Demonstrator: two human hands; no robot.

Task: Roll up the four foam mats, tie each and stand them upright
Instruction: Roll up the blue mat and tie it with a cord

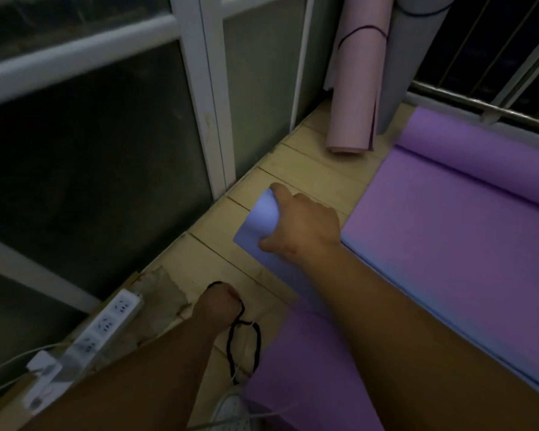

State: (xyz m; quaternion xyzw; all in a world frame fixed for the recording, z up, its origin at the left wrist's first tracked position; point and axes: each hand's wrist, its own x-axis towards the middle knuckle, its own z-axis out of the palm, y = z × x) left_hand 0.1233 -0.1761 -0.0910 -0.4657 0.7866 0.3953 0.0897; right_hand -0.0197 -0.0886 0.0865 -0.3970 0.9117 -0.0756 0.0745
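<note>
1. The blue foam mat roll [262, 219] lies on the tiled floor [308, 169], along the near edge of a spread purple mat [448, 219].
2. The right hand [305, 223] grips the roll's far end, fingers curled over the top and thumb on the near side.
3. The left hand [217, 306] is a closed fist holding a black string [243, 340], which loops down to the floor.
4. The purple mat's far end is partly rolled beside the railing [479, 104].
5. A pink rolled mat [355, 88], tied with dark string, stands upright in the corner, touching a grey rolled mat [408, 57].
6. A white power strip [106, 325] lies at the left, and a white shoe [234, 412] shows at the bottom.
</note>
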